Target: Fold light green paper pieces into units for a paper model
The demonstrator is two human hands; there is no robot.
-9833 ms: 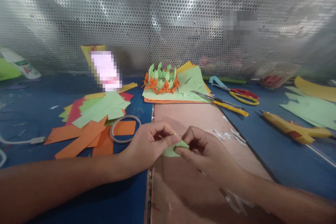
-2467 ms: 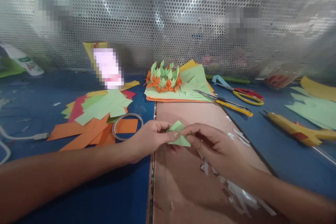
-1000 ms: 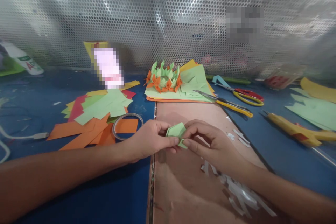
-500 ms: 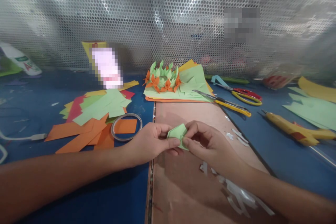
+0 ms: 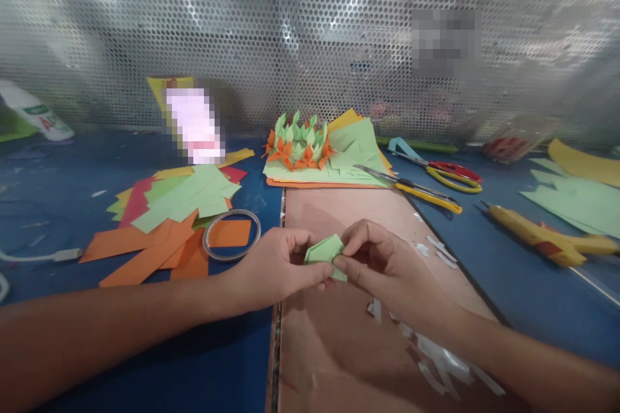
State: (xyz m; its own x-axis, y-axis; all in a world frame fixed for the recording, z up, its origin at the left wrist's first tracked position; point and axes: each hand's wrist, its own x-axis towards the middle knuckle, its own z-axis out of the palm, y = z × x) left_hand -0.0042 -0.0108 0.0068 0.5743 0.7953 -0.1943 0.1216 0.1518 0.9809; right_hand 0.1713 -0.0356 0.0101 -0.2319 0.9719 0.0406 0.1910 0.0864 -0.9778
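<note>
At far left on the blue surface [image 5: 194, 361] I have a white bottle [image 5: 36, 113]; I can make out a large red "A" on its green-and-white label, but the rest is too blurred to read. Next come a white plug [image 5: 69, 255], a yellow-edged upright thing [image 5: 194, 122] whose bright front is pixelated past reading, and loose coloured papers [image 5: 188, 197] above orange strips [image 5: 138, 239]. A ring [image 5: 206, 239] lies over the strips, just beside my left grip [image 5: 274, 268], and my forearm passes in front of their near ends. My left grip pinches the folded green paper [image 5: 323, 250] over the brown board [image 5: 334, 361], and my right grip [image 5: 380, 261] pinches its right edge, fingertips hiding part of it. Beyond stands a green-and-orange crown [image 5: 298, 142] on stacked sheets [image 5: 358, 142], with the cutter [image 5: 429, 197] reaching onto them. White scraps [image 5: 448, 361] lie by my right forearm; farther right are scissors [image 5: 455, 174], a yellow glue gun [image 5: 533, 232] and more green paper [image 5: 576, 197].
</note>
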